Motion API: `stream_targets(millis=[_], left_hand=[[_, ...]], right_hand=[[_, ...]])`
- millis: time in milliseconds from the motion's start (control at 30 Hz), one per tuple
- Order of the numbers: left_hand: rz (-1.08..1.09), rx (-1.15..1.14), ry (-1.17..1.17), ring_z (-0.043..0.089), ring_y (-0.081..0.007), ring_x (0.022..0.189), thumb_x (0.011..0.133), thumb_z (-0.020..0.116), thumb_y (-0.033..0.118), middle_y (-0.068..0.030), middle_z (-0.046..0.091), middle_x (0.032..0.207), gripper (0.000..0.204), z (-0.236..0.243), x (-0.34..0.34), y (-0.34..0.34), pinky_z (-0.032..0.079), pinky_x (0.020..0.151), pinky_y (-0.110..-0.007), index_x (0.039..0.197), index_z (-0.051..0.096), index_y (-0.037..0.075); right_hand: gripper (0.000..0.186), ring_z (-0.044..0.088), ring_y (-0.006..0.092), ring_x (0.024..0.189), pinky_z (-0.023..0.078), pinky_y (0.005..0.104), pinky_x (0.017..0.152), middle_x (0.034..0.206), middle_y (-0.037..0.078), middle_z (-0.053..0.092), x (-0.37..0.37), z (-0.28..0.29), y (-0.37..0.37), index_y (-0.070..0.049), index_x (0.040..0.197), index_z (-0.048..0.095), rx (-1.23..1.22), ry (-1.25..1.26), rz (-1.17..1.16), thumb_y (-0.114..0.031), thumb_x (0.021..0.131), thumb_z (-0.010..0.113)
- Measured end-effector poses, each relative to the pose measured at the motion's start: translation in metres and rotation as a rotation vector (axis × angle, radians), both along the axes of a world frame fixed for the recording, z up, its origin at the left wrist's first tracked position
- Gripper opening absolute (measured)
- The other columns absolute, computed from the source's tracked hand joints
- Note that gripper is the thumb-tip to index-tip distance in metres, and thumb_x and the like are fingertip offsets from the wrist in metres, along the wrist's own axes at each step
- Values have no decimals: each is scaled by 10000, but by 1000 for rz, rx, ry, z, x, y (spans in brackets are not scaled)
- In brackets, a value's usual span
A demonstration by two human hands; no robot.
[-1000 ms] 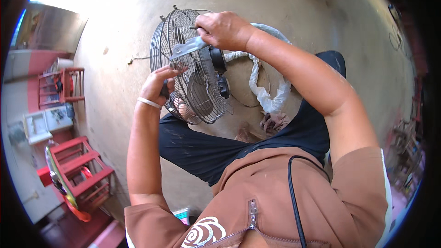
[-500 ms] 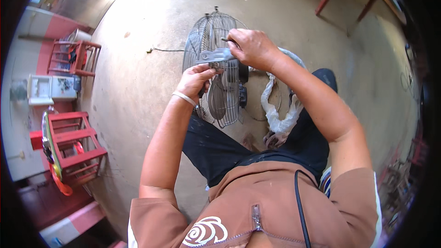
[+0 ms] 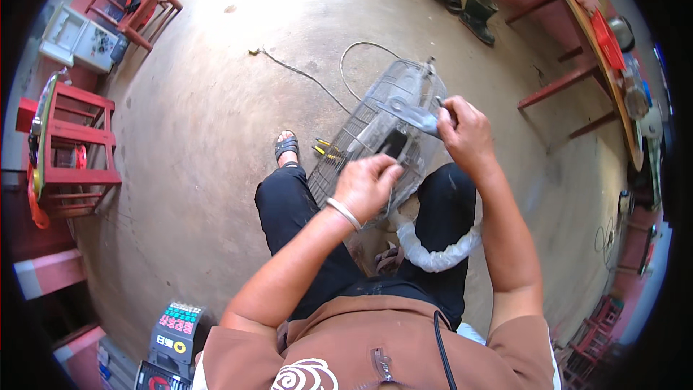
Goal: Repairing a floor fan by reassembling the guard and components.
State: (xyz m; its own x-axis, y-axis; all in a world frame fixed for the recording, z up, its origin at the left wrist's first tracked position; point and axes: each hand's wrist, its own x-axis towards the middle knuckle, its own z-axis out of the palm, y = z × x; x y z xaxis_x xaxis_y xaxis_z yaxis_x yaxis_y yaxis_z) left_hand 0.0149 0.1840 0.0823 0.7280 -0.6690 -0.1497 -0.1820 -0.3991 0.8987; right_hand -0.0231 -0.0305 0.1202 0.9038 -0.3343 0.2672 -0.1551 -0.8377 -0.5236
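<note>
A round wire-cage fan lies tipped between my legs, with a black housing inside the blurred mesh. My right hand is closed at the end of a silver metal bracket over the cage, a small dark tip showing above the fingers. My left hand is pinched over the cage below the housing; what it holds, if anything, is hidden. Yellow-handled tools show at the fan's left side. A plastic-wrapped tube curves across my right leg. A cord runs from the fan over the floor.
Red wooden chairs stand along the left wall beside a white cooler box. A cluttered wooden table lines the right, with dark boots near it. A dark printed box sits at lower left.
The view has shifted, showing more floor and my left foot. The fan appears tilted and turned. My left hand has moved from the bracket's end to lower over the cage; my right still grips the bracket.
</note>
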Motion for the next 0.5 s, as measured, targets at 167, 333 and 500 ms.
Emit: stream_targets(millis=[167,333,500], left_hand=[[-41,52,-126,661,-338,848,861,668,316,-149,680,930,307,0,-31,3,519,719,-414,1028,659,58],[-15,100,-135,665,-329,862,836,695,343,-139,677,980,545,-2,-30,6,519,738,-404,1234,538,6],[47,23,-317,655,-362,811,871,635,300,-194,654,965,517,-8,-13,1,511,691,-410,1244,500,-33]], right_hand=[[137,599,280,659,484,372,638,775,152,622,2,8,0,-28,873,594,49,63,-45,-161,846,607],[191,495,111,647,431,275,622,783,7,585,8,-5,-33,-18,876,600,715,291,116,-200,929,568],[240,475,19,566,421,194,490,723,-44,489,31,-6,-51,-59,913,570,1015,439,210,-267,995,484]])
